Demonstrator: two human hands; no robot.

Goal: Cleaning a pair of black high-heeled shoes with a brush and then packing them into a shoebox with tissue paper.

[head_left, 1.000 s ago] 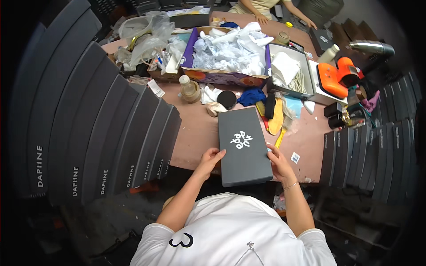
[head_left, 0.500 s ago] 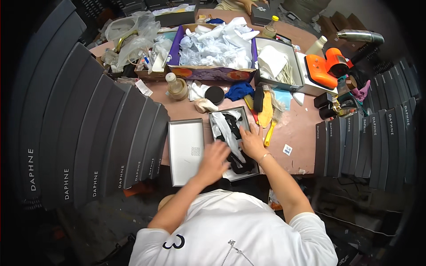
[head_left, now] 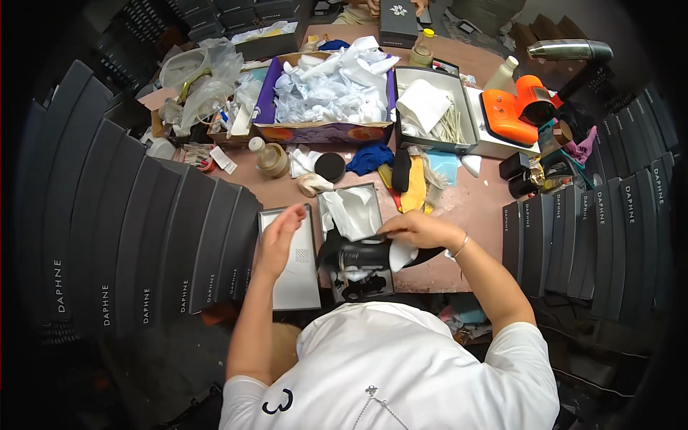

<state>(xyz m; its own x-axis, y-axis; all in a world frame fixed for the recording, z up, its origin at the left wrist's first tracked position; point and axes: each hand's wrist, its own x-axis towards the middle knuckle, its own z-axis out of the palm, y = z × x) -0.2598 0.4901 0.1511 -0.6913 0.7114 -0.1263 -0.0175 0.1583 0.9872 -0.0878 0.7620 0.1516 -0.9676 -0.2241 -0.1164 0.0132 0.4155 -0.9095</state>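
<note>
An open grey shoe box lined with white tissue paper lies on the brown table in front of me. Its lid lies upside down just to its left. My right hand grips a black shoe stuffed with white paper and holds it over the near half of the box. A second black shoe lies in the box beneath it. My left hand hovers flat over the lid's upper left corner, holding nothing.
Stacks of dark flat boxes fan out on the left, and more stand on the right. Behind are a purple carton of white tissue, a grey tray, an orange device, a small bottle and a round black tin. Another person's hands hold a dark box at the far edge.
One second ago both my hands held the closed dark box. The lid has come off and lies to the left. My right hand has lifted a black shoe from the box.
</note>
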